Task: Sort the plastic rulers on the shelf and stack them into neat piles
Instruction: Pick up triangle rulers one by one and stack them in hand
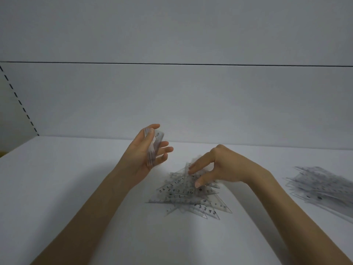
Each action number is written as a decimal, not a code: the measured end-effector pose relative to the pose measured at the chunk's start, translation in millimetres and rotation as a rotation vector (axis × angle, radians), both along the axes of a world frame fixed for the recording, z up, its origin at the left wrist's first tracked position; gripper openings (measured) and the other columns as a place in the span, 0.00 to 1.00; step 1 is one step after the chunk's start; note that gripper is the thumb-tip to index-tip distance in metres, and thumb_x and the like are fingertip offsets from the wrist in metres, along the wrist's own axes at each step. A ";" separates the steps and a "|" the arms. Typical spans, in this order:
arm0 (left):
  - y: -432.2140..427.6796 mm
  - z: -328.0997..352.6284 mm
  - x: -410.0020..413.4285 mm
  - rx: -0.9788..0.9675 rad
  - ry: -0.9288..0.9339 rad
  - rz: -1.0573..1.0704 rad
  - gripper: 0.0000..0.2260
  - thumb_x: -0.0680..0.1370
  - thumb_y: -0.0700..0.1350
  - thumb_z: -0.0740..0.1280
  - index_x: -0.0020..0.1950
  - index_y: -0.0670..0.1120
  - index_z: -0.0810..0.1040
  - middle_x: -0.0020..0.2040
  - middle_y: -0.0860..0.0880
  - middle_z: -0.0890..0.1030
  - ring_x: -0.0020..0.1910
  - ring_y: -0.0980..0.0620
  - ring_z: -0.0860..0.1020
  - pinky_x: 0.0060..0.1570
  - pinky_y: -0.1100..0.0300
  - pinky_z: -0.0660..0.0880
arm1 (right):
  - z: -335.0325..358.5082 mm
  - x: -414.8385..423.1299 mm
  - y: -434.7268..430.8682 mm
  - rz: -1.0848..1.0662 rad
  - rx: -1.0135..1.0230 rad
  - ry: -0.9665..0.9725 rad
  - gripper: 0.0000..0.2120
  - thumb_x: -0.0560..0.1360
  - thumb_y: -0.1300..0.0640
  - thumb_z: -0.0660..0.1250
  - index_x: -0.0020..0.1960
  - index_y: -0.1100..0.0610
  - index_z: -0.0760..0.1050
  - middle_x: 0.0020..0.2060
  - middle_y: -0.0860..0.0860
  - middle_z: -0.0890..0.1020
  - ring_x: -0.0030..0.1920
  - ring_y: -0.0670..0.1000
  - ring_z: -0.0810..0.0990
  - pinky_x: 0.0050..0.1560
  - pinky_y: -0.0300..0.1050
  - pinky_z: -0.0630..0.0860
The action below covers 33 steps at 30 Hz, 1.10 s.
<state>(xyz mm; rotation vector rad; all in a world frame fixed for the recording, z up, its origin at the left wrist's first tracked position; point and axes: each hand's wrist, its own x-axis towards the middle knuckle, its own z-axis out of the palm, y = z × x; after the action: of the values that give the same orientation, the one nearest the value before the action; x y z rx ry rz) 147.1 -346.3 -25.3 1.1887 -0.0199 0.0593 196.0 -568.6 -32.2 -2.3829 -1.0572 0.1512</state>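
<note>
Supervisor: Report the left hand.

Operator: I am seeing the left hand (145, 152) raised above the white shelf board (76, 178), left of the frame centre, palm turned toward the right. It is gripping a small bundle of clear plastic rulers (155, 148) on edge, nearly upright. The thumb is pressing on the near side of the bundle, and the fingers (166, 150) are spreading out behind it.

Supervisor: Report the right hand.

Operator: I am seeing the right hand (219, 167) hanging over the middle of the frame, knuckles up and fingers pointing down and to the left. It is pinching a single clear triangle (198, 159) between the forefinger and the thumb (198, 183). That piece is blurring, so I cannot tell whether it is clear of the rulers beneath it.

Supervisor: Locate the unsorted stock.

Operator: I am reading a loose heap of clear plastic triangular rulers (187, 196) lying flat on the shelf board, directly under the right hand and just below the frame centre. The pieces are overlapping at mixed angles, with printed black numerals showing. A second heap of clear plastic rulers (322, 186) is lying at the right edge of the frame, well apart from the first, and it is running out of view.

Supervisor: Report the surroundings.

Operator: I am seeing a white back panel (172, 102) rising behind the shelf board, and a slotted upright (17, 100) slanting down the upper left of the frame.
</note>
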 end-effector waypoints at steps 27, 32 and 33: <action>-11.2 5.1 -11.2 0.096 0.136 -0.333 0.24 0.74 0.60 0.54 0.64 0.49 0.71 0.42 0.40 0.83 0.23 0.51 0.77 0.15 0.68 0.68 | 9.9 -14.9 20.6 -0.121 0.787 0.097 0.14 0.70 0.67 0.73 0.50 0.51 0.83 0.41 0.50 0.85 0.43 0.49 0.82 0.51 0.44 0.79; -12.6 6.1 -12.7 0.041 0.125 -0.369 0.23 0.73 0.59 0.54 0.61 0.49 0.74 0.43 0.40 0.82 0.24 0.51 0.77 0.15 0.68 0.69 | 6.7 -10.8 22.1 -0.138 0.742 -0.037 0.14 0.70 0.64 0.73 0.54 0.53 0.82 0.46 0.49 0.79 0.41 0.45 0.77 0.48 0.36 0.75; -12.4 6.6 -13.5 0.019 0.114 -0.380 0.22 0.73 0.59 0.54 0.61 0.51 0.74 0.43 0.39 0.82 0.25 0.50 0.77 0.16 0.68 0.69 | 5.3 -9.5 22.5 -0.140 0.718 -0.078 0.14 0.71 0.64 0.73 0.54 0.53 0.82 0.46 0.48 0.79 0.43 0.46 0.77 0.48 0.37 0.75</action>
<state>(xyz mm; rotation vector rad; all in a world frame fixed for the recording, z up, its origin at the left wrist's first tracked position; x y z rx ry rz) 133.6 -358.7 -18.6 1.1887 -0.1457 -0.3435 186.4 -546.1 -26.9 -1.8014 -0.7929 -0.3238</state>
